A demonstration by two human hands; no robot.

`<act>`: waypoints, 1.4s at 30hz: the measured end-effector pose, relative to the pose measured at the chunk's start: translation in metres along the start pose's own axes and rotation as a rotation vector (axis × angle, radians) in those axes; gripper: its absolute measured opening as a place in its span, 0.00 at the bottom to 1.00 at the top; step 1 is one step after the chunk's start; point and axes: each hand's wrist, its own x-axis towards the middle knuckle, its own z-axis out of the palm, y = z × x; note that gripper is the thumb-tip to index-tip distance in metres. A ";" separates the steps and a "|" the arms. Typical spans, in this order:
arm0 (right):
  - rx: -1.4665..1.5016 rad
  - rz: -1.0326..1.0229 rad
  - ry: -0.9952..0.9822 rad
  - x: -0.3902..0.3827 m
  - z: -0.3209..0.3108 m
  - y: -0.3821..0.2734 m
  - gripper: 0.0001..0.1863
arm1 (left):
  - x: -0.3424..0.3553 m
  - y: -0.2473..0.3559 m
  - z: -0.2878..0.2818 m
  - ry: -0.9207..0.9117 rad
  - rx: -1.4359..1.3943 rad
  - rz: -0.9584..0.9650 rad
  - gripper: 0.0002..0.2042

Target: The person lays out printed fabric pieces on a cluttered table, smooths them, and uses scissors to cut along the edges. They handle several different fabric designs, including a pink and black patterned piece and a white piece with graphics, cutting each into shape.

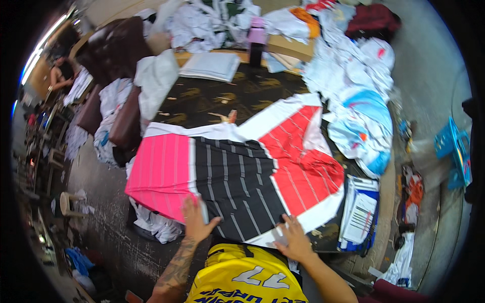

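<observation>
A large printed fabric sheet (230, 184) with pink, black and red striped panels and white borders lies spread over a dark patterned tabletop (217, 96). My left hand (198, 220) rests on its near edge, where pink meets black, with the fingers stretched out and the thumb apart. Farther right, my right hand (294, 239) touches the white border below the black panel, its fingers spread. The red panel is rumpled at its right side. My left forearm is tattooed.
White fabric heaps (348, 70) line the far right of the table. A blue folder with papers (359, 214) lies at the right edge. Folded white sheets (209, 66) and a pink-and-black bottle (256, 40) stand at the back. A brown chair (113, 50) is far left; another person (61, 76) sits beyond.
</observation>
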 end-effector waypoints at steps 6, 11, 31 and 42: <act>0.199 0.193 0.102 0.131 0.013 -0.031 0.11 | 0.042 -0.043 -0.024 0.003 -0.389 0.196 0.50; -0.388 0.489 -0.628 0.083 -0.081 0.041 0.37 | 0.070 -0.198 -0.082 0.408 0.101 -0.143 0.37; -0.438 0.483 0.192 0.179 0.013 0.080 0.46 | 0.367 -0.085 -0.093 0.231 0.145 0.256 0.53; -0.135 0.917 -0.166 0.207 -0.025 0.113 0.43 | 0.535 -0.060 -0.070 0.107 0.197 0.178 0.51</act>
